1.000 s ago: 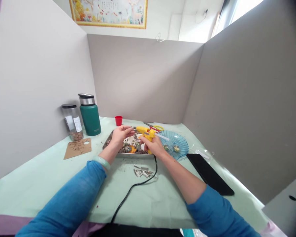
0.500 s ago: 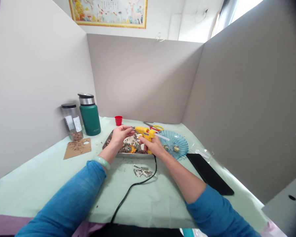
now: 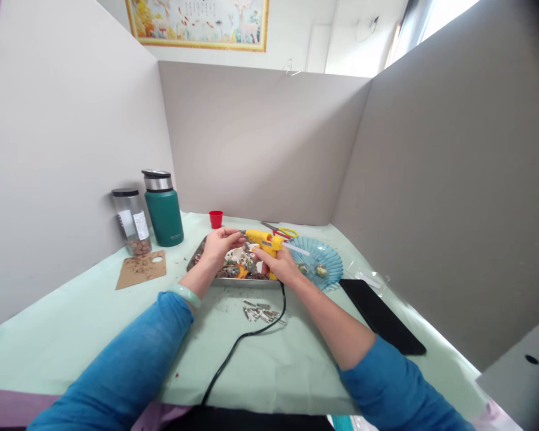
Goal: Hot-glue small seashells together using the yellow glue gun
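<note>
Wrapped round the handle of a yellow glue gun is my right hand. A whitish glue stick sticks out of the gun's back end, and its black cord runs down toward me. My left hand is closed in a pinch at the gun's nozzle; whatever small thing lies between the fingers is hidden. Both hands are over a metal tray filled with mixed dried pieces in brown, white and orange. Several small silvery clips lie in front of the tray.
A blue scalloped plate holding small pieces stands right of the tray, by a black flat slab. Scissors and a red cup are behind. Left are a green bottle, a jar and a brown board.
</note>
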`<state>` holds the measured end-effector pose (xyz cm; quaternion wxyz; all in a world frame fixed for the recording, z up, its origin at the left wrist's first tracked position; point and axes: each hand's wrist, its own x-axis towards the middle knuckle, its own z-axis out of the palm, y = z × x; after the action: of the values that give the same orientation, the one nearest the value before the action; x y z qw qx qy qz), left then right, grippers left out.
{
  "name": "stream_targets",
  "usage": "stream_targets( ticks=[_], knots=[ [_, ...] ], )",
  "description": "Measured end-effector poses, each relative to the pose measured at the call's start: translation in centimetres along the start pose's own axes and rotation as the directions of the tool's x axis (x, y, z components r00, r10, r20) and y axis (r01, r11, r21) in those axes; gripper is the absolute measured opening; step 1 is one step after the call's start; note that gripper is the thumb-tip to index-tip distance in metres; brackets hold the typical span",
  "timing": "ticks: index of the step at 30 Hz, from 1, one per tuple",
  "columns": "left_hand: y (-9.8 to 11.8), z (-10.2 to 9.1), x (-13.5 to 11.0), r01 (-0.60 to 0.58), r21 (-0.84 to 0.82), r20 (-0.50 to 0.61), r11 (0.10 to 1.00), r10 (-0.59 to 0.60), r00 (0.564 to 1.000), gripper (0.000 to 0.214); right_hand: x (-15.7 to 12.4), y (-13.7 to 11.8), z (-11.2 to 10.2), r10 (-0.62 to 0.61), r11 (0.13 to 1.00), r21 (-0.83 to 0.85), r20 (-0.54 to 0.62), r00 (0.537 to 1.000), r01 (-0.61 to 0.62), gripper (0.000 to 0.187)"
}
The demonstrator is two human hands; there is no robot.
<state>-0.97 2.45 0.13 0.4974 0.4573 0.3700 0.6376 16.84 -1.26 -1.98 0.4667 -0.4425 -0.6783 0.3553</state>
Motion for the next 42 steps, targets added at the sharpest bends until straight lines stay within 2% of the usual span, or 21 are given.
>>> stream_targets(
  ticks=[5, 13, 26, 35, 42],
  knots=[
    [-0.02, 0.01, 0.01, -0.007, 0.001, -0.002, 1.000, 0.007, 1.000, 0.026, -0.08, -0.24, 0.01, 0.034, 0.999, -0.002, -0.035, 0.999, -0.034, 0.032],
    [-0.01, 0.10, -0.07, -0.011, -0.010, 0.013, 1.000, 0.011, 1.000, 0.023, 0.26, 0.42, 0.02, -0.011, 1.000, 0.024, 0.025, 1.000, 0.011, 0.033],
    [-0.10, 0.04, 0.05, -0.009, 0.002, -0.001, 1.000, 0.009, 1.000, 0.027, 0.07, 0.16, -0.08, 0.035, 0.999, 0.003, -0.047, 0.998, -0.035, 0.034],
    [-0.26, -0.04, 0.17, -0.014, -0.015, -0.003, 1.000, 0.014, 1.000, 0.023, 0.32, 0.61, 0.04, -0.017, 0.999, 0.048, 0.004, 1.000, 0.016, 0.033],
    [-0.34, -0.09, 0.23, -0.014, -0.020, -0.004, 1.000, 0.014, 1.000, 0.021, 0.25, 0.43, 0.00, 0.016, 1.000, 0.008, -0.067, 0.998, -0.015, 0.034]
  ],
)
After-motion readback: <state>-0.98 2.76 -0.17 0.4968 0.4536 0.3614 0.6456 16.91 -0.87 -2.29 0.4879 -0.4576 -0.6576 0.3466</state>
